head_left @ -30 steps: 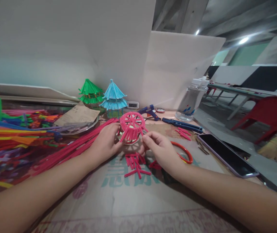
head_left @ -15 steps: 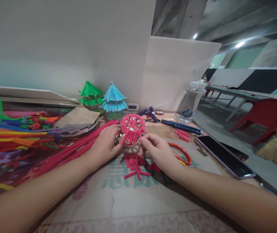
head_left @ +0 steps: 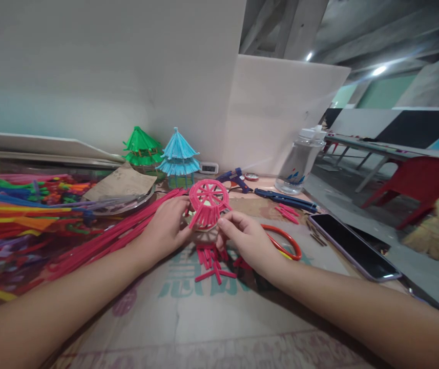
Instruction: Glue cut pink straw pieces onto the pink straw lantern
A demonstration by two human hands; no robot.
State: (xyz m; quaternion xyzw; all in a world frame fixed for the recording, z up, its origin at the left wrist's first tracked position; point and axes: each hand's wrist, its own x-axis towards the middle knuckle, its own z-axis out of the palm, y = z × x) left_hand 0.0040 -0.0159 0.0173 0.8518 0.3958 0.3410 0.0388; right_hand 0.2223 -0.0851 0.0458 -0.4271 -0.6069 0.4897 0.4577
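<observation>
One pink wheel [head_left: 209,196] between two hands, just beyond the middle of the table [head_left: 211,320].
The left hand [head_left: 167,221] curls round its left side; the right hand [head_left: 247,237] presses thumb to forefinger at its lower right, whether on a strip I cannot tell. One green model [head_left: 141,147], one blue model [head_left: 179,154], one glue gun [head_left: 238,179] and one bottle [head_left: 296,166] stand along the far edge, one phone [head_left: 352,247] by the right. Large green characters [head_left: 179,281], partly covered and unclear, mark the stretch between the forearms.
</observation>
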